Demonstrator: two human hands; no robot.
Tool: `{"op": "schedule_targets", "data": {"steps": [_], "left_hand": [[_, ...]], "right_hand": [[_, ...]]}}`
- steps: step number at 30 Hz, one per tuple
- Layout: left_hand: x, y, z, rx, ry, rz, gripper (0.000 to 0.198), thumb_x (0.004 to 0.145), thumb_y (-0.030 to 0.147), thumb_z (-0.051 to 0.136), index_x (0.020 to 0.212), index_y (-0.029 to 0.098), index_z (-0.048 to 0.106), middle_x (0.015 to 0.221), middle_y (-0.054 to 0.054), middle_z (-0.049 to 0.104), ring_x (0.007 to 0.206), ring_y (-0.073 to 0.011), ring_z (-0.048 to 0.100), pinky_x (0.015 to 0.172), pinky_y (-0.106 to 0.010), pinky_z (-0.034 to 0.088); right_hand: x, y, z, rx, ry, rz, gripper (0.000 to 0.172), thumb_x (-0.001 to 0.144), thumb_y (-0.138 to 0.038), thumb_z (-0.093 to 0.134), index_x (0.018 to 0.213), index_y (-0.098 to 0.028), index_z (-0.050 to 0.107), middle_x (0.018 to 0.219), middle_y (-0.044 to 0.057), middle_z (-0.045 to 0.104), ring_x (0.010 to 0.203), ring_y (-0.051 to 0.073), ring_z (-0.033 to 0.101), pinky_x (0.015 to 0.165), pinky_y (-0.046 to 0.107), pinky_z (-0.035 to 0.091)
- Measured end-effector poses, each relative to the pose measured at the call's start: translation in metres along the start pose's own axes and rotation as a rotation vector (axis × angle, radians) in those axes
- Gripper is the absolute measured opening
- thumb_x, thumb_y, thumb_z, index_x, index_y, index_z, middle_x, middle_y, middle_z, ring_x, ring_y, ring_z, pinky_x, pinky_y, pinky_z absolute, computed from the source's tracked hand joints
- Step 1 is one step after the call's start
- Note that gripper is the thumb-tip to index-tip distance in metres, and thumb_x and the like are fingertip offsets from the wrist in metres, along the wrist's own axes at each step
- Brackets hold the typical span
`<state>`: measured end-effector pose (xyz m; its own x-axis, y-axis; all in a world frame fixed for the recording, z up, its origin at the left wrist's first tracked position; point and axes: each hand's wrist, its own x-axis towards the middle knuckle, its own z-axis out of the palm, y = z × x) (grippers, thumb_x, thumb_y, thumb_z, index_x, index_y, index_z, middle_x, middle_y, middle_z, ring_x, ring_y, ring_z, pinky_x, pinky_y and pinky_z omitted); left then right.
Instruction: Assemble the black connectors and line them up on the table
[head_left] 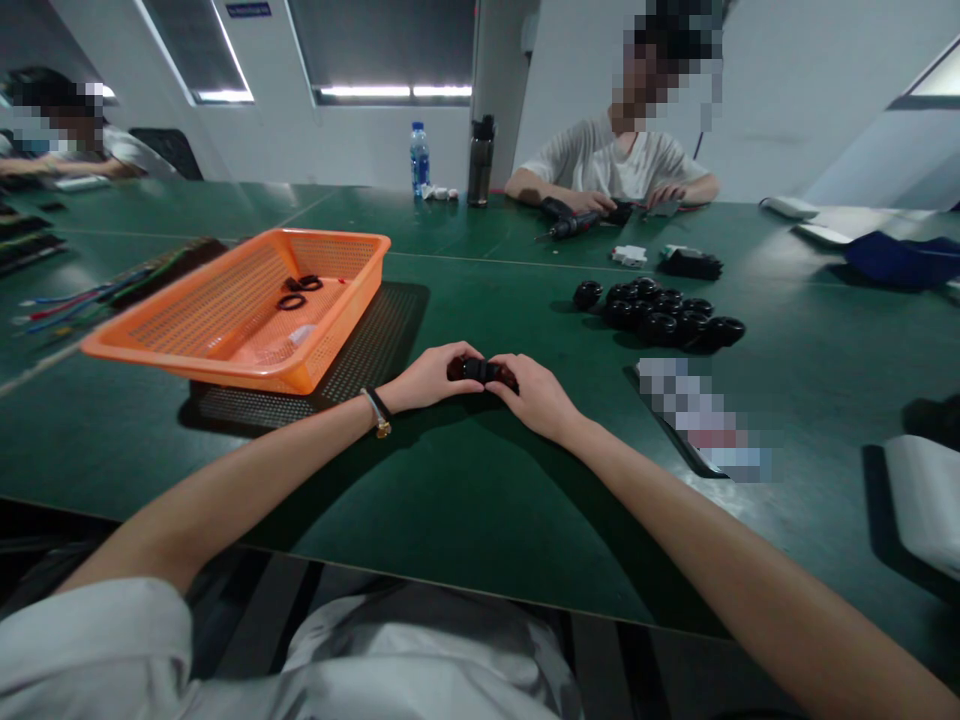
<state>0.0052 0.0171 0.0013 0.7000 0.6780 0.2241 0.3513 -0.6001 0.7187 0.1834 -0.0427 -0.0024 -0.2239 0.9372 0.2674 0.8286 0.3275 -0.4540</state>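
Near the middle of the green table point(450, 500), my left hand point(431, 378) and my right hand point(536, 392) meet around a small black part point(480, 370). Fingers of both hands are closed on it from either side, and they cover its ends, so its exact kind is unclear. To the right and farther back lies a group of glossy black round parts point(660, 315). An orange plastic basket point(349, 290) stands left of my left hand, with a few black rings point(292, 300) inside.
A phone-like flat object point(694, 420), blurred out, lies right of my right hand. Across the table a person point(615, 165) handles something beside a power drill point(570, 225). A water bottle point(420, 160) and dark flask point(481, 165) stand at the back. Bundled wires point(135, 280) lie far left.
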Motion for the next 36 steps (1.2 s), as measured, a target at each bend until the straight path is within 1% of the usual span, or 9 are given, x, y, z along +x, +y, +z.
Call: {"op": "schedule_targets", "data": {"steps": [12, 17, 19, 22, 25, 28, 32, 36], "left_hand": [[-0.0002, 0.0018, -0.0001, 0.006, -0.006, 0.001, 0.03, 0.072, 0.03, 0.066, 0.096, 0.014, 0.056, 0.081, -0.002, 0.059, 0.071, -0.0127, 0.054, 0.065, -0.025, 0.042], [-0.0002, 0.0016, -0.0003, 0.007, -0.005, 0.004, 0.032, 0.072, 0.031, 0.066, 0.096, 0.013, 0.057, 0.081, -0.001, 0.058, 0.07, -0.0137, 0.054, 0.064, -0.025, 0.042], [-0.0001, 0.0015, -0.0005, 0.004, -0.004, 0.007, 0.031, 0.072, 0.031, 0.066, 0.096, 0.013, 0.057, 0.082, -0.002, 0.059, 0.071, -0.0139, 0.054, 0.064, -0.025, 0.042], [0.0002, 0.0018, -0.0007, -0.003, -0.006, 0.01, 0.03, 0.072, 0.029, 0.066, 0.095, 0.013, 0.056, 0.084, -0.002, 0.059, 0.073, -0.0138, 0.054, 0.066, -0.025, 0.042], [0.0005, 0.0023, -0.0009, -0.002, -0.01, -0.001, 0.03, 0.072, 0.029, 0.066, 0.095, 0.013, 0.056, 0.084, -0.003, 0.06, 0.073, -0.014, 0.054, 0.066, -0.025, 0.043], [0.0006, 0.0023, -0.0007, 0.001, -0.01, -0.013, 0.029, 0.072, 0.028, 0.065, 0.095, 0.013, 0.056, 0.084, -0.003, 0.06, 0.074, -0.0142, 0.055, 0.067, -0.026, 0.043], [0.0001, 0.0013, -0.0001, -0.011, -0.01, -0.001, 0.028, 0.072, 0.027, 0.065, 0.095, 0.014, 0.056, 0.083, -0.002, 0.06, 0.073, -0.0139, 0.054, 0.067, -0.026, 0.043], [-0.0001, 0.0008, 0.0005, -0.016, -0.01, 0.009, 0.028, 0.073, 0.028, 0.065, 0.095, 0.014, 0.056, 0.083, -0.002, 0.06, 0.073, -0.0132, 0.054, 0.067, -0.025, 0.043]], "right_hand": [[0.0009, -0.0014, -0.0003, -0.017, -0.033, 0.026, 0.023, 0.085, -0.026, 0.051, 0.104, -0.014, 0.058, 0.087, 0.009, 0.062, 0.078, 0.019, 0.057, 0.071, 0.033, 0.044], [0.0007, -0.0027, -0.0014, -0.018, -0.051, 0.022, 0.024, 0.087, -0.025, 0.048, 0.104, -0.013, 0.058, 0.088, 0.01, 0.062, 0.079, 0.02, 0.057, 0.071, 0.034, 0.045], [0.0008, -0.0018, -0.0003, -0.018, -0.036, 0.015, 0.023, 0.087, -0.025, 0.048, 0.103, -0.013, 0.058, 0.088, 0.01, 0.062, 0.079, 0.02, 0.057, 0.071, 0.034, 0.045], [0.0004, 0.0006, 0.0017, -0.006, 0.021, -0.026, 0.021, 0.085, -0.023, 0.05, 0.102, -0.015, 0.057, 0.091, 0.01, 0.062, 0.085, 0.021, 0.057, 0.075, 0.036, 0.045], [-0.0004, 0.0022, 0.0023, 0.029, 0.068, -0.074, 0.025, 0.081, -0.021, 0.054, 0.105, -0.016, 0.054, 0.098, 0.01, 0.062, 0.09, 0.022, 0.056, 0.078, 0.039, 0.046], [-0.0011, 0.0016, 0.0015, 0.047, 0.066, -0.07, 0.03, 0.075, -0.017, 0.059, 0.105, -0.016, 0.053, 0.097, 0.009, 0.061, 0.088, 0.022, 0.057, 0.076, 0.038, 0.046], [-0.001, 0.0006, 0.0008, 0.041, 0.063, -0.057, 0.026, 0.074, -0.015, 0.059, 0.099, -0.016, 0.054, 0.092, 0.008, 0.061, 0.084, 0.021, 0.057, 0.074, 0.037, 0.046], [-0.0004, 0.0033, 0.003, 0.049, 0.074, -0.055, 0.025, 0.075, -0.015, 0.059, 0.099, -0.017, 0.054, 0.092, 0.007, 0.062, 0.084, 0.02, 0.056, 0.074, 0.036, 0.046]]}}
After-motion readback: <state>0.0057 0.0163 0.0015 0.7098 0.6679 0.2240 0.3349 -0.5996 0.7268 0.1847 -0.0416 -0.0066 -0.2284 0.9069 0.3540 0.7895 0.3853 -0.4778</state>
